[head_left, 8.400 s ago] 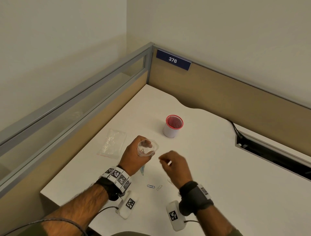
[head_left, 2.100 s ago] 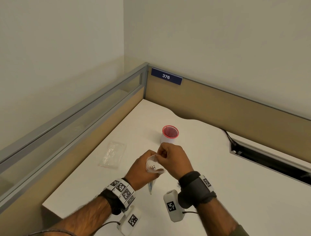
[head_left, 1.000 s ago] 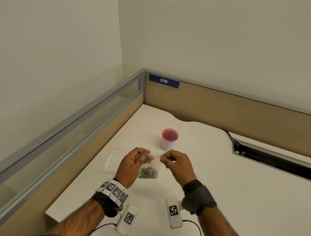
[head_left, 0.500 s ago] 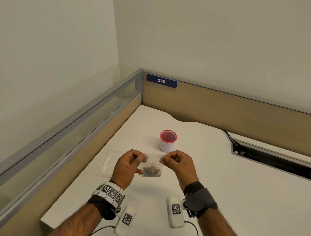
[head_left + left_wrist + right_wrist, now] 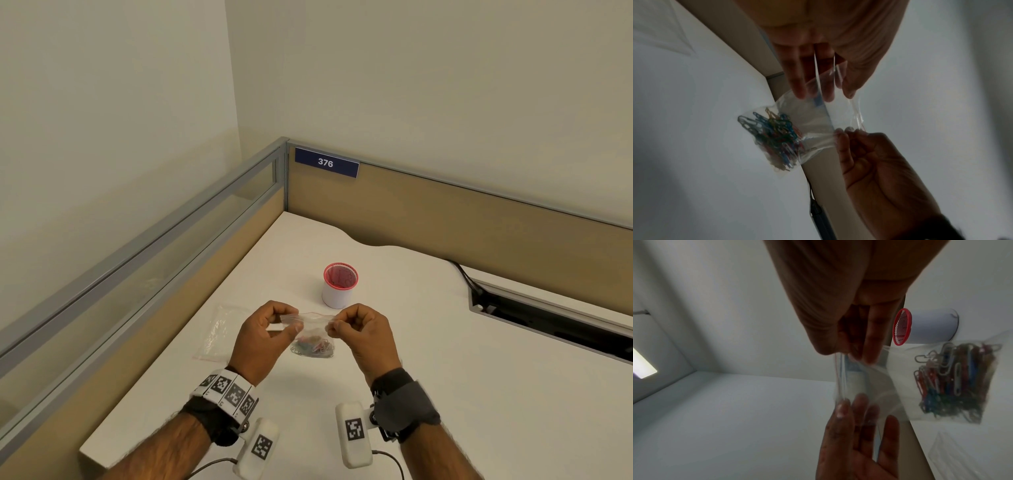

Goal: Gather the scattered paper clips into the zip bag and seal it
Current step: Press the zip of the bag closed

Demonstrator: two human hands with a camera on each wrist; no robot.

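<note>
Head view: both hands pinch the zip bag holding paper clips.

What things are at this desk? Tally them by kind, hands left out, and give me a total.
Zip bags: 2 (held zip bag, spare zip bag lying flat)
White cup with red mesh top: 1
Number plate: 1
Paper clips: 1 tangled bunch inside the held zip bag, too tangled to count singly
Total: 5, counting the bunch as 1
</note>
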